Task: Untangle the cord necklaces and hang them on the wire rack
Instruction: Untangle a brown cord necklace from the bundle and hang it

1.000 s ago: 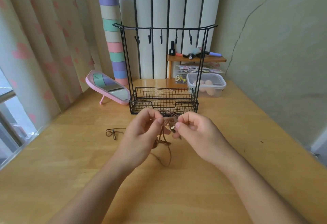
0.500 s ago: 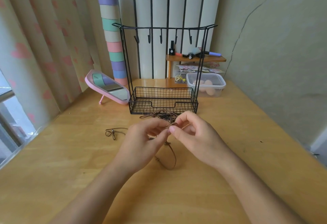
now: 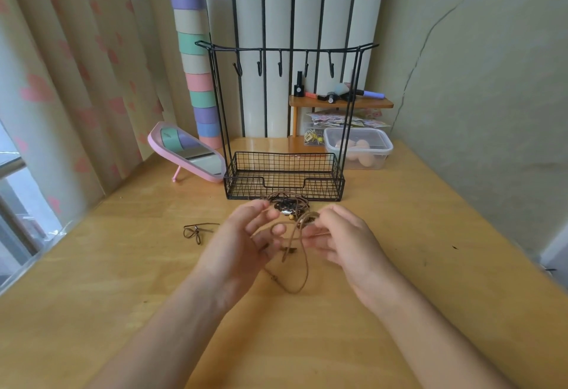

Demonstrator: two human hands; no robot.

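A tangle of brown cord necklaces (image 3: 287, 204) with beads and a metal pendant lies on the wooden table just in front of the black wire rack (image 3: 284, 173). A brown cord loop (image 3: 302, 265) runs from the tangle down between my hands. My left hand (image 3: 242, 244) has the cord threaded over its fingers. My right hand (image 3: 341, 238) pinches the same cord near the tangle. The rack's top bar carries several bare hooks (image 3: 280, 67). A separate small knotted cord (image 3: 193, 232) lies to the left.
A pink tabletop mirror (image 3: 187, 152) leans left of the rack. A clear lidded box (image 3: 359, 147) and a small wooden shelf (image 3: 339, 101) with cosmetics stand behind on the right. A pastel striped column (image 3: 196, 60), curtains and a wall surround the table.
My hands have drawn slightly apart and toward me, spreading the cord loop between them. More of the tangle by the rack is now uncovered.
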